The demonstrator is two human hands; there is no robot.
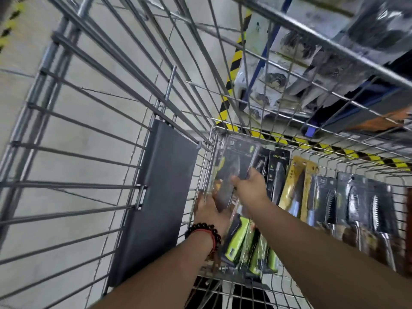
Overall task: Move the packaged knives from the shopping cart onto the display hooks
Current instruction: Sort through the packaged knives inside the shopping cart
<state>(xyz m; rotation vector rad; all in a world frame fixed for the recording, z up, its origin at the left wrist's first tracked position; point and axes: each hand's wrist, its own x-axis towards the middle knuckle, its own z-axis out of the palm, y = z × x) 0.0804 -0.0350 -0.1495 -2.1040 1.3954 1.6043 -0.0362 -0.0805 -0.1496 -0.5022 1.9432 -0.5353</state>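
Both my hands reach down into the wire shopping cart. My right hand grips the middle of a black-carded packaged knife with a green handle, which stands tilted above the pile. My left hand, with a bead bracelet on its wrist, lies against the lower left part of the same pack; whether its fingers curl round it is hidden. More green-handled knife packs lie under the hands. Yellow-carded knife packs and black-carded serrated knife packs lie in a row to the right. No display hooks are in view.
A dark grey fold-down flap of the cart stands just left of my left hand. Cart wires cross the whole view. Through them shows a grey concrete floor with yellow-black hazard tape, and a blue-framed shelf with bagged goods.
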